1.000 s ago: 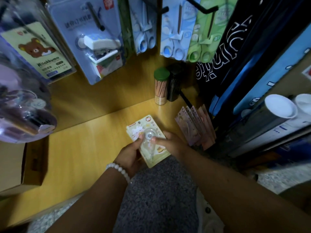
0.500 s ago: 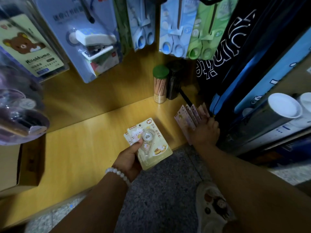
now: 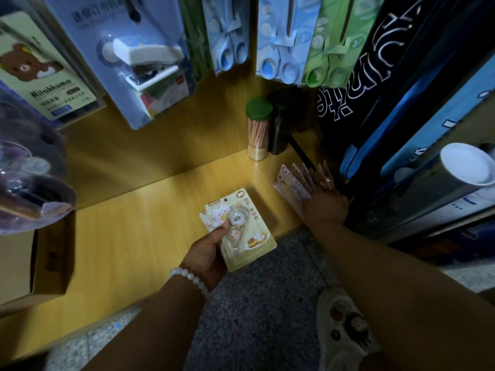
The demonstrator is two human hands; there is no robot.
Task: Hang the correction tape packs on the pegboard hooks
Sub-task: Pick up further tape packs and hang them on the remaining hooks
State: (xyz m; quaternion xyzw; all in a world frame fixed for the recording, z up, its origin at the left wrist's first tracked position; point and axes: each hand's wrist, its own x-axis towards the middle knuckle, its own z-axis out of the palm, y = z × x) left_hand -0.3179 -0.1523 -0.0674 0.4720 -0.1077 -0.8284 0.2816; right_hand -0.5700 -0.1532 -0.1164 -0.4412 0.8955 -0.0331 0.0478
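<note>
Since a second ago the right hand [image 3: 325,203] has left the packs the two hands were sharing and gone out to the fanned row of correction tape packs [image 3: 293,183] at centre right of the frame.

From the left edge: a brown cardboard box [image 3: 40,263] sits on the yellow wooden shelf [image 3: 128,223], and above it hang a bear-printed card pack [image 3: 40,70] and a blue stapler pack [image 3: 139,57] (both in the upper left).

Just below centre, the left hand [image 3: 206,253], a white bead bracelet [image 3: 188,277] at its wrist, grips a small stack of yellow correction tape packs [image 3: 241,226]; the thumb presses on the clear blister of the front one and the fingers curl behind, out of sight. These held packs hover over the shelf's front edge.

Above centre stands a green-lidded tube of pencils [image 3: 258,127], with blue scissors packs [image 3: 278,36] hanging over it.

The right hand lies on the fanned row, fingers reaching in among the pinkish cards; whether they pinch one I cannot tell. That row leans against the dark goods at the shelf's right end.

In the lower right a patterned slipper [image 3: 345,328] stands on the speckled floor [image 3: 254,303].
</note>
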